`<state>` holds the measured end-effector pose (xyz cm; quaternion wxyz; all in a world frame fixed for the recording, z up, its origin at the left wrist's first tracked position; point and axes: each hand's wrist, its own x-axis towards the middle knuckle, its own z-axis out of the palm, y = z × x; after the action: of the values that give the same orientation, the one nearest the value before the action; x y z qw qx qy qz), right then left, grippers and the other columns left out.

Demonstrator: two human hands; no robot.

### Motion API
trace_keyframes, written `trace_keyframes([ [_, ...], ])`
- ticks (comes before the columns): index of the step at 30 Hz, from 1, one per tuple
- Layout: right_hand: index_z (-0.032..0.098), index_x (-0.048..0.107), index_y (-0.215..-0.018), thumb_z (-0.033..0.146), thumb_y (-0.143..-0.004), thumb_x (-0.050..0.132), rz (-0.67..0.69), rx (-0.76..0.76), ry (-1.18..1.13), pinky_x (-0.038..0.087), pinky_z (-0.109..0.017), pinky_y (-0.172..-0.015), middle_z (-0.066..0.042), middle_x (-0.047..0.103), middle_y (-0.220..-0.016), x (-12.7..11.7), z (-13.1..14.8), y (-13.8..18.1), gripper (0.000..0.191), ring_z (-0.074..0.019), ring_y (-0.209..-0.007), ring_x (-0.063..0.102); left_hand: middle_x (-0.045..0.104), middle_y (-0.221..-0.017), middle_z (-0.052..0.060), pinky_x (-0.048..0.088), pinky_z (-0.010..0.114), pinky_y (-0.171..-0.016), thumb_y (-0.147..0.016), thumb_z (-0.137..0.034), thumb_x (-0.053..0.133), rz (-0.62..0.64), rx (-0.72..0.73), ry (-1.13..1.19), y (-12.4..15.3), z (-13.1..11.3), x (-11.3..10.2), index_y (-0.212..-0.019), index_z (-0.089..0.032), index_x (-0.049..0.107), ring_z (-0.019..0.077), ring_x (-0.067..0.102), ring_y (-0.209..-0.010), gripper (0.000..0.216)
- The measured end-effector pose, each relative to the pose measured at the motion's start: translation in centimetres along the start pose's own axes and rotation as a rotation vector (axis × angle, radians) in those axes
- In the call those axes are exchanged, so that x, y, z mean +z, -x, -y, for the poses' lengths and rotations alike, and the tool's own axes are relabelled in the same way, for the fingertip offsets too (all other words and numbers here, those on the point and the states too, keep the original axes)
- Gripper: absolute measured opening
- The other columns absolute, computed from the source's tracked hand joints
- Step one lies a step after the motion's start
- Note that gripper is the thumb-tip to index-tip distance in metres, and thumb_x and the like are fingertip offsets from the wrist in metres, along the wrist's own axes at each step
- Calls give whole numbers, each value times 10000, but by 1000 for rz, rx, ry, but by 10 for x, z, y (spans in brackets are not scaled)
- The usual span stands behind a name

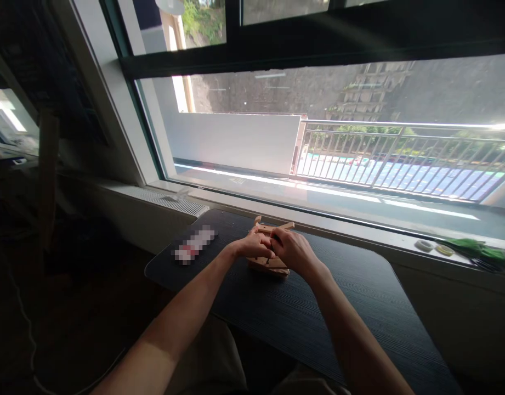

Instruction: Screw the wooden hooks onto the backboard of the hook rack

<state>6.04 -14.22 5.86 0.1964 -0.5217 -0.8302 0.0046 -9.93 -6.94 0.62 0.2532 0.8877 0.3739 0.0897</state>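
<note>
A small light-brown wooden assembly of slats (279,264) rests on the dark table (334,307). Slat ends stick out beyond my hands at its far side, and a small dark peg or bolt shows at its near side. My left hand (252,245) lies over the left part of the assembly with its fingers curled towards the middle. From the right, my right hand (292,249) meets it, fingers bent and pinched together close to the left fingertips. Whatever sits between the fingers is hidden by the hands.
On the table's left lies a blurred-out pale and red item (194,245). Beyond the table runs a window sill (359,236), with tape rolls (424,245) and a green bundle (478,251) at the right. A vent grille (174,203) is at the left, and a pale cable (30,334) crosses the floor.
</note>
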Motion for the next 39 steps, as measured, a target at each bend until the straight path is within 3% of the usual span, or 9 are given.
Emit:
trace_keyframes([
  [6, 205, 615, -912, 318, -903, 440, -14, 33, 31, 276, -263, -590, -48, 686, -835, 7, 0, 0, 208, -177, -748, 604, 708, -833, -67, -12, 439, -1133, -802, -387, 542, 1, 14, -6, -1, 4, 1, -858, -262, 696, 181, 554, -1039, 205],
  [11, 210, 618, -918, 316, -899, 439, 22, 57, 66, 287, -257, -588, -45, 688, -817, 5, 2, -4, 208, -174, -723, 602, 717, -846, -56, 59, 418, -1121, -803, -390, 536, -15, 47, -2, 0, 5, 1, -835, -247, 698, 190, 547, -1034, 219],
  [18, 206, 609, -961, 300, -900, 424, 66, 75, 76, 305, -247, -609, -47, 687, -849, 2, 5, -8, 216, -170, -756, 606, 718, -920, -41, -16, 451, -1111, -805, -366, 525, -55, 66, 9, 4, 1, 2, -807, -236, 685, 204, 531, -1081, 206],
  [25, 201, 617, -973, 298, -898, 425, 78, 96, 60, 306, -252, -620, -60, 686, -856, -1, 8, -7, 228, -178, -775, 605, 719, -936, -37, 3, 431, -1117, -806, -370, 528, -31, 61, -5, 6, 0, -1, -812, -234, 684, 199, 529, -1092, 207],
  [33, 189, 616, -923, 296, -899, 421, 86, 69, 47, 304, -253, -607, -60, 681, -824, -5, 6, -11, 224, -171, -741, 598, 706, -821, -47, -29, 463, -1124, -818, -381, 523, -19, 51, 1, 4, 3, -2, -792, -229, 677, 199, 562, -1046, 218],
  [39, 201, 612, -910, 289, -896, 424, 97, 22, 8, 306, -241, -588, -31, 670, -779, -10, 0, -9, 208, -150, -690, 587, 704, -788, -56, 41, 486, -1117, -785, -397, 561, -23, 41, 7, 8, -3, -8, -807, -242, 681, 187, 595, -969, 197],
])
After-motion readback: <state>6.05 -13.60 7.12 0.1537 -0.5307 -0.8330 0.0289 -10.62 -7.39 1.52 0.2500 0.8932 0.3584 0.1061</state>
